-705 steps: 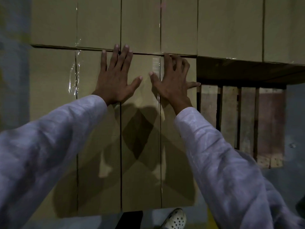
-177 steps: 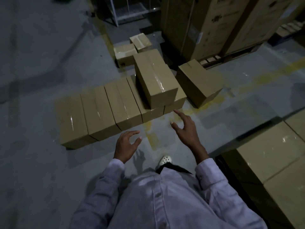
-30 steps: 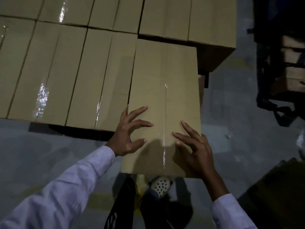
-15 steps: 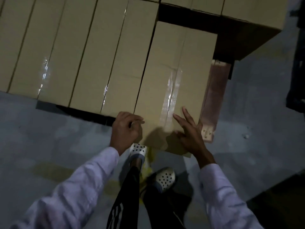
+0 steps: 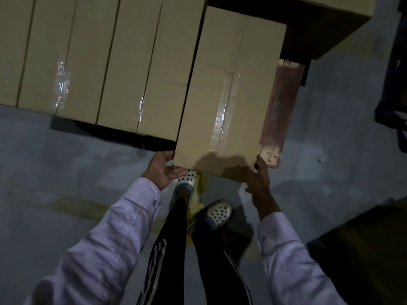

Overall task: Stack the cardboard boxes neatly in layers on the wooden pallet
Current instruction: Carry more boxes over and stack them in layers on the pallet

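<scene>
Head view: grip of left hand (image 5: 162,169) and right hand (image 5: 258,180) holds cardboard box (image 5: 231,84) at near corners, fingertips hidden beneath.

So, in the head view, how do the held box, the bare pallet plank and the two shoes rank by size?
Largest: held box
Then: pallet plank
Smallest: right shoe and left shoe, alike, left partly hidden.
</scene>
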A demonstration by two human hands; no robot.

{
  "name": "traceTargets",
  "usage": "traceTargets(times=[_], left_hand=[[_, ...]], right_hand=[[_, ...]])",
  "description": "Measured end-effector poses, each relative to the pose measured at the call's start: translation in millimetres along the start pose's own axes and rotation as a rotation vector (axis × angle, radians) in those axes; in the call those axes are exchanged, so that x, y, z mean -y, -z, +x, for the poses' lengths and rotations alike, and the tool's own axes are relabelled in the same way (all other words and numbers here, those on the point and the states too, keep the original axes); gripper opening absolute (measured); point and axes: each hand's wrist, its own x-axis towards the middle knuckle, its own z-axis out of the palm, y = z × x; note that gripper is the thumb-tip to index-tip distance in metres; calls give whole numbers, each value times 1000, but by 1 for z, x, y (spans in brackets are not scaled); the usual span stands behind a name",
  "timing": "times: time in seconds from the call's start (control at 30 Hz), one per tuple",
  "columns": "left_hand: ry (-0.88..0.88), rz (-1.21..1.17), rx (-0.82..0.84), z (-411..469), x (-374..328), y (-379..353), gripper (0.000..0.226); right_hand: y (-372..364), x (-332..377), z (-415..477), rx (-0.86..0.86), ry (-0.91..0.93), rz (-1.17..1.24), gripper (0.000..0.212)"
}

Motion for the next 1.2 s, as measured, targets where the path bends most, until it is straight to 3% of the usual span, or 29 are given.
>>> traceTargets(times=[0.1,0.27,0.57,0.77,0.9,1.03,1.2], left_hand=[[17,27,-18,10,-11,1,53],[29,93,-9,10,-28,-3,68],[46,116,-29,19,-48,-12,56],[68,120,-58,16,-58,-18,22],[93,76,-92,22,-69,-22,36],[87,50,-150,29,-80,-26,36],[39,103,-172,32,-85,-29,54]], right_hand=[[-12,-2,-4,53,-72,128,68],[-24,-31,37,19,-81,69,95],[-28,8,26,-39,-158,167,93],[-32,16,40,-70,-198,269,92],[-33,30,50,-45,-173,252,99],[-31,42,64,-22,-110,216,101],[-30,43,72,-7,-159,188,118]])
